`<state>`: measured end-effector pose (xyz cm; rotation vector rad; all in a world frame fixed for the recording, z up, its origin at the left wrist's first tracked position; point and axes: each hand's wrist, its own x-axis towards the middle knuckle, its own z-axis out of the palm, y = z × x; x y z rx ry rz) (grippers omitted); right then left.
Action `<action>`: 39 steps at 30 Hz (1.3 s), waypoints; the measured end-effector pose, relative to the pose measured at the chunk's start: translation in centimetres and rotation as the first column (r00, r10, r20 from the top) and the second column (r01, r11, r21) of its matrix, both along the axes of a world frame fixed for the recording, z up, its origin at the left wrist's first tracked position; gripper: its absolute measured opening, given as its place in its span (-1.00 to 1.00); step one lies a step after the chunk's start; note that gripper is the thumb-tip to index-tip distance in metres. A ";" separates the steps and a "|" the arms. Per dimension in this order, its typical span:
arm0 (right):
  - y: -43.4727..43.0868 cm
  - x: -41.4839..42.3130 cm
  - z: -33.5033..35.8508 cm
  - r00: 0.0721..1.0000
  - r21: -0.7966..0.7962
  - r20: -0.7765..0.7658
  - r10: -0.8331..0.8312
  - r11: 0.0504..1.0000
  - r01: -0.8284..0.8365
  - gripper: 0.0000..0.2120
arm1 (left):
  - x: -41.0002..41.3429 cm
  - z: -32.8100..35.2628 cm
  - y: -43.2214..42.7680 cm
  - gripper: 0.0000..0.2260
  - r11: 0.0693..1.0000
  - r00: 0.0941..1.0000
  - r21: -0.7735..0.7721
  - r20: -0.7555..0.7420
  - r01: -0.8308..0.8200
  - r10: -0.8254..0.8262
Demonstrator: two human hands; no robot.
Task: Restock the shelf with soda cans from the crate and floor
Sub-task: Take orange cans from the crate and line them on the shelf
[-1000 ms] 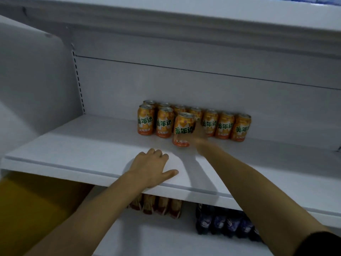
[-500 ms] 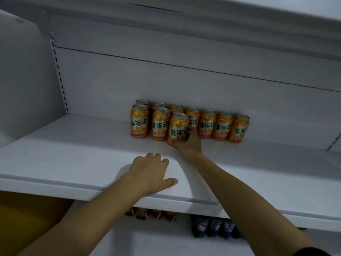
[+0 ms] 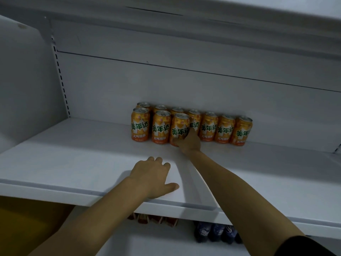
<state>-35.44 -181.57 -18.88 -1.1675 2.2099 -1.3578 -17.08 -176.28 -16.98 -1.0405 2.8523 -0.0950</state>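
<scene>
Several orange soda cans with green lettering stand in two rows at the back of the white shelf (image 3: 73, 159). My right hand (image 3: 190, 142) reaches far in and grips the lower part of one orange can (image 3: 180, 129), which stands upright in the front row next to two others (image 3: 160, 126). To the right, a single row of cans (image 3: 225, 129) runs along the back wall. My left hand (image 3: 154, 175) rests palm down on the shelf near its front edge, fingers loosely spread, holding nothing.
The white shelf board stretches wide to the left and right of the cans. A lower shelf holds brown packs (image 3: 153, 219) and dark blue cans (image 3: 215, 232). A yellow surface (image 3: 27, 224) shows at the lower left. The upper shelf's underside (image 3: 184, 19) hangs overhead.
My right hand has pushed the held can back from the middle of the shelf into the front row beside the other cans. My left hand has stayed on the shelf edge.
</scene>
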 end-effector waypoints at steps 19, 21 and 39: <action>11.5 10.4 7.2 0.320 0.561 -0.577 0.752 0.649 -0.514 -0.16 | 11.4 3.9 9.0 -0.48 0.801 0.813 -0.146 -0.150 -0.581 0.562; 12.8 13.8 7.4 0.169 0.603 -0.615 0.770 0.597 -0.530 -0.17 | 14.5 3.4 12.1 -0.48 0.740 0.754 -0.145 -0.117 -0.657 0.646; 21.0 31.5 -12.6 -0.362 0.898 -0.256 0.896 0.083 -0.431 -0.40 | 30.4 -18.6 30.0 -0.44 0.228 0.297 0.312 0.197 -0.922 0.934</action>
